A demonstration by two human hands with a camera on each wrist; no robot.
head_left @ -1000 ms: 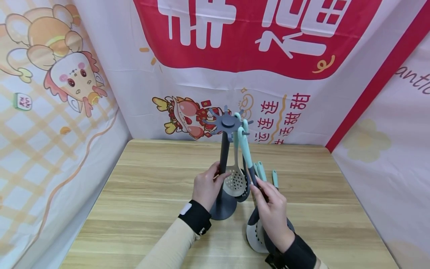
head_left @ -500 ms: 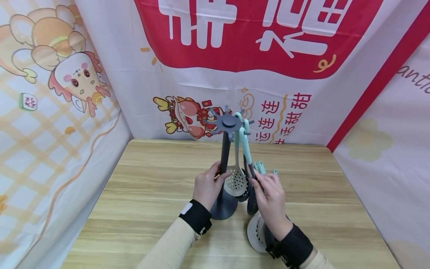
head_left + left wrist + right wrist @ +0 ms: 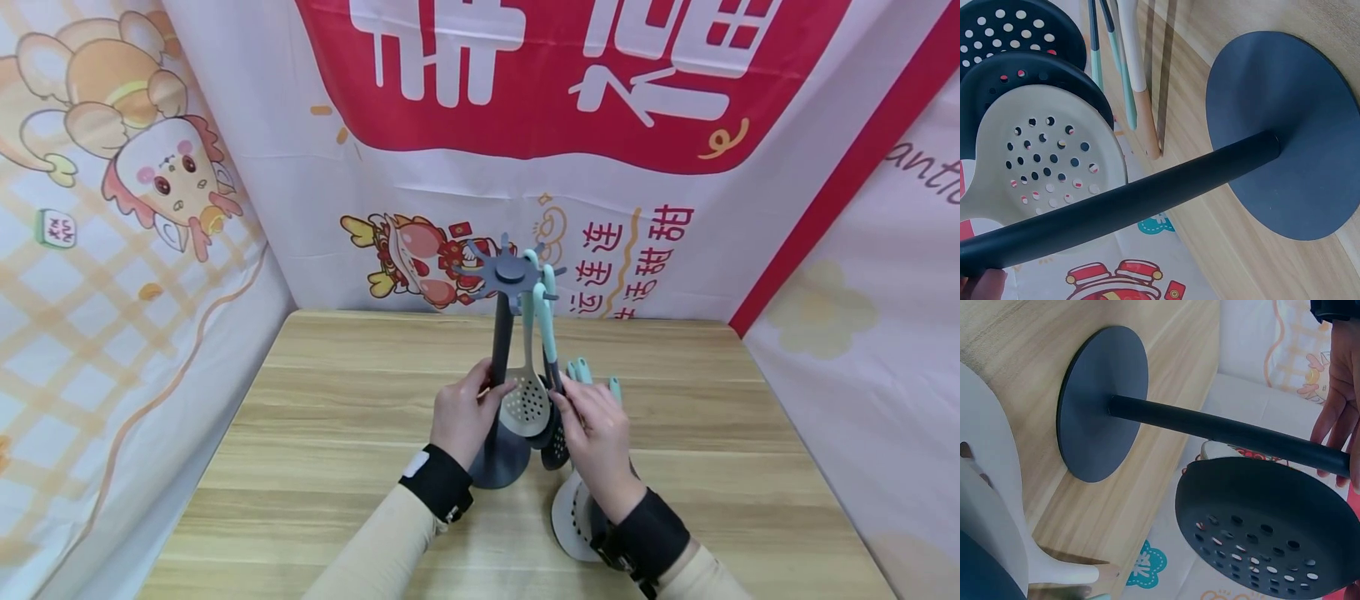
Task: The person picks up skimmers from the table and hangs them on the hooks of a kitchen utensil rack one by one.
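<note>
A dark grey utensil stand rises from a round base, with a hooked crown on top. My left hand grips its post. A pale skimmer with a mint handle hangs from one hook, and a dark perforated skimmer partly shows behind it. My right hand pinches the shaft of another dark skimmer, whose mint handle reaches up to the crown. Its perforated bowl hangs below my fingers, close beside the other two. In the left wrist view, all three skimmer heads overlap behind the post.
More utensils lie on the wooden table at the right, among them a pale perforated head, partly under my right wrist. Several mint handle ends point towards the back. A printed cloth wall stands behind the table.
My right hand has moved left and slightly up with the dark skimmer, bringing its bowl in beside the hanging ones and its handle more upright. The left hand stays on the post.
</note>
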